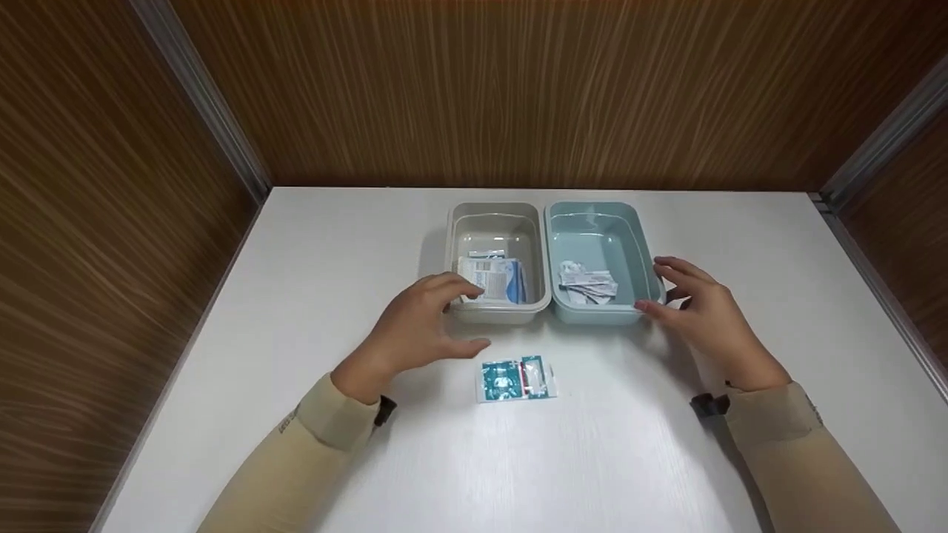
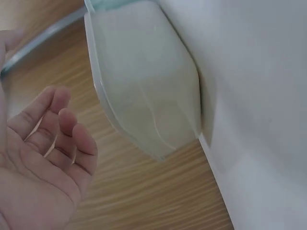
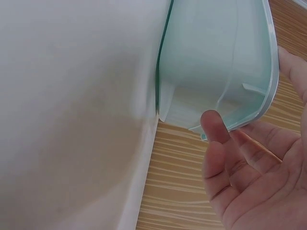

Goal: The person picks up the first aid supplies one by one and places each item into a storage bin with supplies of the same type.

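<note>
My right hand holds the near right corner of a light-blue plastic bin, thumb at the front rim and fingers along the right side. In the right wrist view, fingertips curl beside that bin's wall. My left hand holds nothing; its thumb and fingers are spread apart in front of a beige bin, fingertips overlapping its near left corner in the head view. Inside the beige bin lie white-and-blue packets. Several small white sachets lie in the light-blue bin.
A flat teal-and-white packet lies on the white table in front of the bins, between the hands. The two bins stand side by side. Wood-grain panels rise behind the table and at both sides.
</note>
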Demonstrator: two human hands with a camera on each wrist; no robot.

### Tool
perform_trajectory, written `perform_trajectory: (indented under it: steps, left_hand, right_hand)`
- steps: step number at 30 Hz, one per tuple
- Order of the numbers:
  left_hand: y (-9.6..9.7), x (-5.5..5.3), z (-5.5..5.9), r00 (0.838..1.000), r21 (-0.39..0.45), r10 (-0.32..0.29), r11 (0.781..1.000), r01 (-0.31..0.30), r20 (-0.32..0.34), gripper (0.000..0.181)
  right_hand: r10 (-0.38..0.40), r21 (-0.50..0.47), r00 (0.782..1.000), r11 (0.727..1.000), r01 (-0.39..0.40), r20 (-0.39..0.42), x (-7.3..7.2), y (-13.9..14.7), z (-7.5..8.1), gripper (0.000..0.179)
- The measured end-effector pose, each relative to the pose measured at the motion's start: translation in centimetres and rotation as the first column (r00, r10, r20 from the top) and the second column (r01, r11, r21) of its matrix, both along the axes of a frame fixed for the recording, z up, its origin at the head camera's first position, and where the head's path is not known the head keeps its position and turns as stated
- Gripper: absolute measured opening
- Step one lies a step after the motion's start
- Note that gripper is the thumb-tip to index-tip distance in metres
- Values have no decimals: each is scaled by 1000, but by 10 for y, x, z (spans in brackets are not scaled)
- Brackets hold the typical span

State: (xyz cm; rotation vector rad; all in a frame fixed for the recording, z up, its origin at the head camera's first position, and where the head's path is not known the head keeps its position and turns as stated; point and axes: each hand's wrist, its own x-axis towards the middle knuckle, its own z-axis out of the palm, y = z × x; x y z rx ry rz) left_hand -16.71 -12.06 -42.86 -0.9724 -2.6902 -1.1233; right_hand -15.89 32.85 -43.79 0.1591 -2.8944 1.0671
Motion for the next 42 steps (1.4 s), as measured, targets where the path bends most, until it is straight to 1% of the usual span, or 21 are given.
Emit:
perform_trajectory:
  steps: [5, 7, 11, 15, 20, 23, 25, 27, 30, 32, 34, 38, 42]
  left_hand:
    - [3, 15, -7, 1000, -24, 1, 1000, -1, 29, 63]
    - [4, 20, -11, 999, -32, 6, 999, -5, 40, 60]
    - [5, 27, -19, 997, -64, 21, 998, -17, 71, 59]
    - [7, 32, -23, 995, -92, 15, 996, -6, 102, 60]
    - [10, 34, -28, 995, -115, -3, 993, 14, 100, 58]
    - [11, 35, -30, 994, -144, -11, 989, 26, 105, 62]
    - [13, 35, -30, 992, -183, -11, 983, 33, 124, 69]
    - [14, 35, -31, 989, -239, -11, 970, 46, 146, 80]
    - [17, 34, -33, 984, -337, -13, 939, 72, 176, 96]
    - [19, 33, -34, 980, -382, -16, 920, 92, 198, 101]
    - [21, 33, -36, 977, -408, -17, 907, 105, 214, 103]
    - [24, 33, -37, 971, -423, -13, 899, 116, 238, 102]
    - [25, 34, -37, 968, -427, -10, 896, 119, 249, 96]
  right_hand:
    - [-12, 3, 1000, 1000, 12, 24, -2, -2, 0, 87]
    - [-19, 3, 999, 1000, 19, 37, -2, -3, 1, 87]
    - [-20, 1, 999, 1000, 20, 37, -5, -3, 2, 87]
    - [-12, -7, 1000, 1000, 12, 27, -7, -3, 3, 87]
    - [-4, -2, 1000, 1000, 4, 12, -7, -3, 1, 86]
    - [5, 5, 1000, 1000, -5, 0, -6, -3, 1, 87]
    - [9, 7, 1000, 1000, -9, -9, -5, -4, 1, 86]
    - [9, 2, 1000, 1000, -9, -10, -5, -4, 1, 86]
    - [3, -3, 1000, 1000, -3, -4, -5, -3, 2, 85]
    - [0, -3, 1000, 1000, 0, 4, -5, -3, 3, 86]
    - [0, -1, 1000, 1000, 0, 9, -5, -3, 3, 87]
    - [-5, 8, 1000, 1000, 5, 20, -6, -2, 2, 89]
    - [-10, 14, 999, 1000, 10, 32, -7, -3, 1, 90]
